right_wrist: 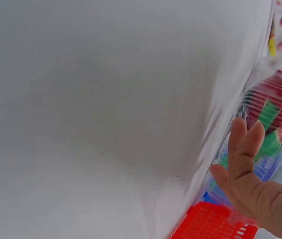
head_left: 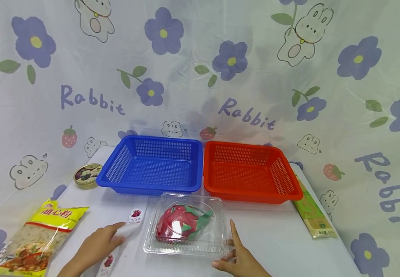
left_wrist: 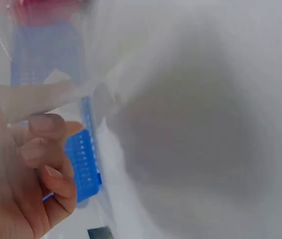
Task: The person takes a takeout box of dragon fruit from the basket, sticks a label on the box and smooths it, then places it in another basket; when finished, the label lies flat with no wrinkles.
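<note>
A clear plastic clamshell box (head_left: 217,231) stands closed on the table, with a red and green dragon fruit (head_left: 177,223) inside. My left hand (head_left: 97,244) is left of the box, thumb and forefinger apart, over a pale strip bearing dragon fruit stickers (head_left: 135,216). The left wrist view shows its other fingers (left_wrist: 53,189) loosely bent; that view is blurred, and whether they touch the strip is unclear. At the box's right side is my right hand (head_left: 241,256), forefinger extended and the other fingers close against the wall. Nothing is gripped in it.
Behind the box stand a blue basket (head_left: 158,188) and a red basket (head_left: 248,196), side by side. A yellow-topped food bag (head_left: 34,238) lies at the left, a round tin (head_left: 87,176) behind it. A green packet (head_left: 312,211) lies along the right edge.
</note>
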A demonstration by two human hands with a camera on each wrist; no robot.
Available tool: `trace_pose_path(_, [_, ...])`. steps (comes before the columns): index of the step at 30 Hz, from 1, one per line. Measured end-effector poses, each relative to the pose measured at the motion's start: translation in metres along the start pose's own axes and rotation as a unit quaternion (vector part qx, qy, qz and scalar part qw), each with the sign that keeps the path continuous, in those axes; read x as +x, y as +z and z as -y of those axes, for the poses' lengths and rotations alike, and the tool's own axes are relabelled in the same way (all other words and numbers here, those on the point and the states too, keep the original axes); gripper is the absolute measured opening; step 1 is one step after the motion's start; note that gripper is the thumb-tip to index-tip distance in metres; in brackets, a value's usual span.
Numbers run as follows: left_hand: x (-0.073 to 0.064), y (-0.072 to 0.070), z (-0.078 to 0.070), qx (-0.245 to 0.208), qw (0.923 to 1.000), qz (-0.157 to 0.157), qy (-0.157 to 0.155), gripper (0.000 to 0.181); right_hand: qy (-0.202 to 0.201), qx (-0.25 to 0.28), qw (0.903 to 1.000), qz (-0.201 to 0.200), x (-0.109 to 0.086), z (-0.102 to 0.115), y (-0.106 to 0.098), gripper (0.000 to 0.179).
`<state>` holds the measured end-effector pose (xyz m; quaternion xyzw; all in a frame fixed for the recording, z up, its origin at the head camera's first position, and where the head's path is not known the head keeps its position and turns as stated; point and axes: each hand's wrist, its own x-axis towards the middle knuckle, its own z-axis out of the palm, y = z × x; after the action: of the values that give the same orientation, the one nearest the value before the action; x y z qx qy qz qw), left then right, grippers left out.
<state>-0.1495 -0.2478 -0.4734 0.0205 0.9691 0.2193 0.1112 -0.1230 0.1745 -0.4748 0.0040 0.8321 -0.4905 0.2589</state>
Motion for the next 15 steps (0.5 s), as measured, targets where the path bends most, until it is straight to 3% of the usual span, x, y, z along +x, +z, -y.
trace_pose_path(5, [0.002, -0.002, -0.002, -0.115, 0.9932, 0.001, -0.018, 0.064, -0.001, 0.008, 1.0, 0.0, -0.001, 0.0, 0.0, 0.131])
trace_pose_path(11, [0.002, -0.004, -0.007, -0.215, 0.9737, 0.042, -0.063, 0.076, -0.008, 0.005, 1.0, -0.002, -0.002, 0.001, -0.001, 0.131])
trace_pose_path(15, [-0.004, -0.012, -0.013, -0.26, 0.9631, 0.057, -0.037, 0.077, -0.038, -0.003, 0.9993, -0.003, -0.003, 0.001, -0.003, 0.131])
